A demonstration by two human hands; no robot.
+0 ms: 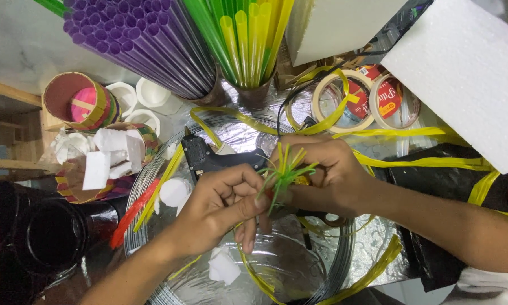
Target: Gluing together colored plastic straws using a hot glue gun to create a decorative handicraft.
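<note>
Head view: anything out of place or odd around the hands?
Mostly clutter. The black glue gun lies on its side on foil, right behind the hands. White scraps and loose yellow strips are scattered about. Both hands, left and right, pinch a green-yellow strip bundle.

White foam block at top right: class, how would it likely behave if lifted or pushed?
The foam block looks like expanded foam, so probably light for its bulk. Its flat faces and square edges suggest it would slide, not roll. The grainy surface hints it may dent or crumble under hard pinching.
</note>
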